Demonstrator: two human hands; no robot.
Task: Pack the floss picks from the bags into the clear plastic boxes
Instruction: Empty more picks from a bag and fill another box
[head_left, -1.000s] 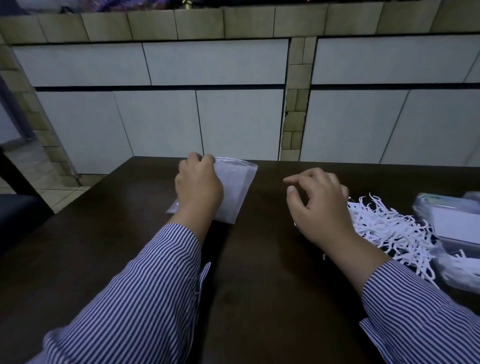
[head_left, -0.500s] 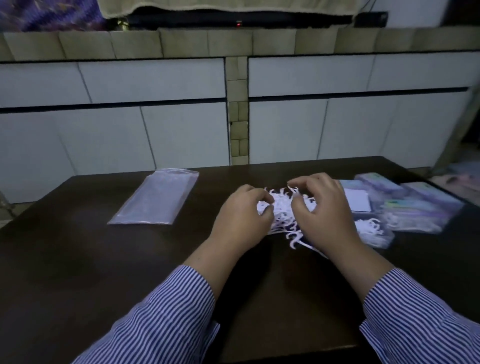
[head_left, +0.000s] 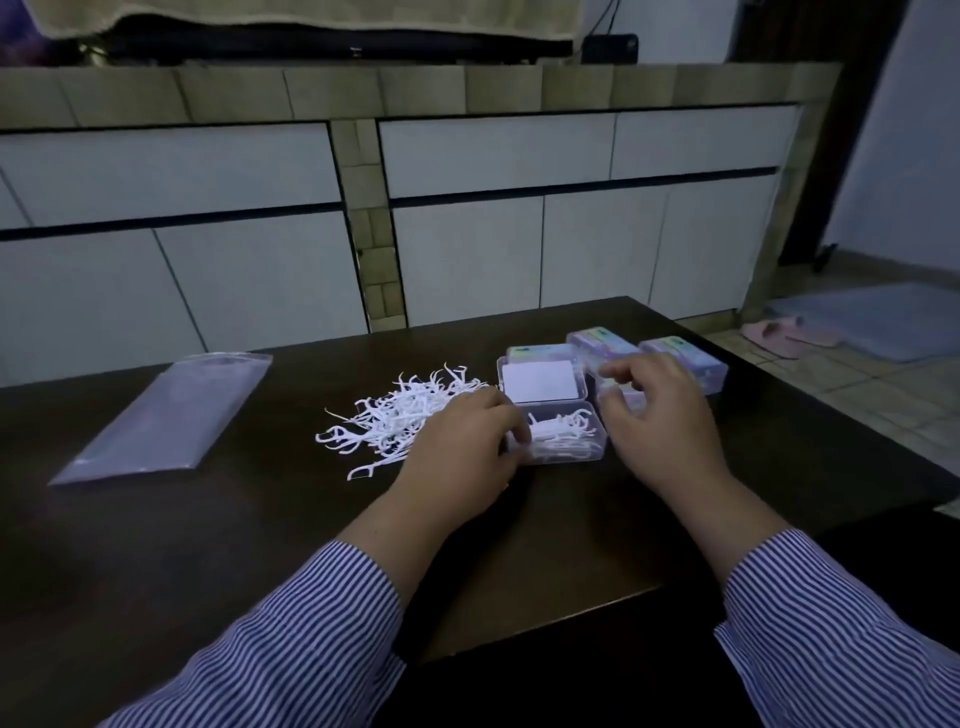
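A loose pile of white floss picks (head_left: 400, 415) lies mid-table. Just to its right stands an open clear plastic box (head_left: 571, 439) with picks inside; its raised lid (head_left: 540, 384) shows a white card. My left hand (head_left: 462, 452) rests at the box's left edge, fingers curled around a small bunch of picks. My right hand (head_left: 665, 426) hovers to the right of the box with fingers spread, holding nothing I can see. An empty clear bag (head_left: 166, 415) lies flat at the far left.
Closed plastic boxes with pastel labels (head_left: 602, 340) (head_left: 685, 361) stand behind my right hand near the dark wooden table's (head_left: 260, 545) right edge. White cabinet doors (head_left: 234, 291) rise beyond the table. Slippers (head_left: 779, 335) and a mat lie on the floor at the right.
My left hand let go of the bag, and both hands gathered picks from the pile. The left hand has since moved to the open box and the right has shifted right of it.
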